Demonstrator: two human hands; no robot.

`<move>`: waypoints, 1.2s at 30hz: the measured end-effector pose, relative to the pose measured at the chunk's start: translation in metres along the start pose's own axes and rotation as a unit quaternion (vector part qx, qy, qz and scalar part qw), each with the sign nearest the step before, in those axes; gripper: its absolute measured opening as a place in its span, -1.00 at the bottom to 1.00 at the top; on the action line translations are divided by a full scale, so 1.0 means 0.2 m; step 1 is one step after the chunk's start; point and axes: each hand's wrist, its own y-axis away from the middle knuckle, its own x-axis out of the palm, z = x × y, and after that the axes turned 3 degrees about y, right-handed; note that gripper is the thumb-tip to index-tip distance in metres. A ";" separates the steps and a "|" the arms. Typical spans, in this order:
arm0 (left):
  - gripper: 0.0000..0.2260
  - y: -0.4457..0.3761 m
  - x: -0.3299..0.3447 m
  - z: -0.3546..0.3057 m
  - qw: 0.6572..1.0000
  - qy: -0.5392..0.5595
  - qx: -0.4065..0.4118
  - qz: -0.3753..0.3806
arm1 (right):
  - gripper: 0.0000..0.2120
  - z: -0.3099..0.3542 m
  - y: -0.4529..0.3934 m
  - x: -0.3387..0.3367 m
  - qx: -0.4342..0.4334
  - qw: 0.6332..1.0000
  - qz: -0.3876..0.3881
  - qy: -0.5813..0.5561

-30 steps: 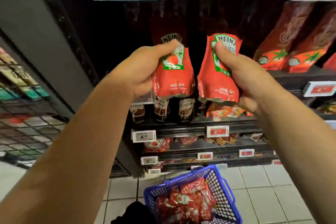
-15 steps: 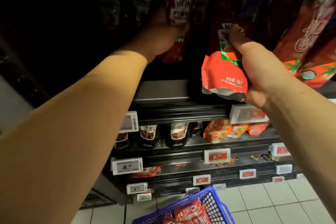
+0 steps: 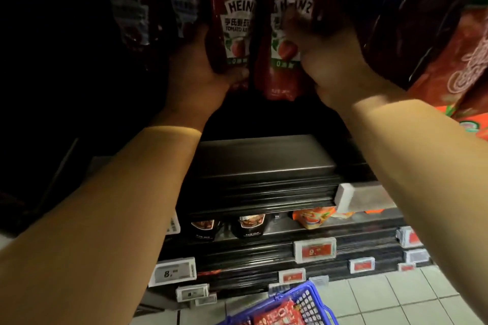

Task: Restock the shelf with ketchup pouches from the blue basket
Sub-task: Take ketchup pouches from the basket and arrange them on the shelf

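Note:
Two red Heinz ketchup pouches stand side by side deep in the dark shelf bay. My left hand grips the lower part of the left pouch. My right hand grips the right pouch by its right edge. The black shelf lies below them. More Heinz pouches stand in shadow to the left. On the floor at the bottom, the blue basket holds several red pouches.
Larger red-orange pouches hang on the right, close to my right forearm. Lower shelves carry dark sauce pouches, an orange pouch and price tags. White floor tiles lie beside the basket.
Both hands have pushed further into the shelf bay; the right pouch has risen and gone in beside the left one. The view has tilted up and closer, leaving less of the basket showing.

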 end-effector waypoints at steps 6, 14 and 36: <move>-0.32 -0.02 0.00 0.02 0.996 -0.073 -0.013 -0.041 | -0.43 -0.16 -0.06 0.09 -0.025 0.986 -0.004 0.165; -0.32 -0.02 0.01 0.00 0.989 -0.134 -0.030 -0.050 | -0.31 -0.23 0.00 0.11 -0.061 0.908 -0.114 0.398; -0.64 -0.02 0.07 -0.02 0.981 -0.166 -0.066 -0.079 | -0.29 -0.23 -0.07 0.11 0.042 0.902 -0.085 0.420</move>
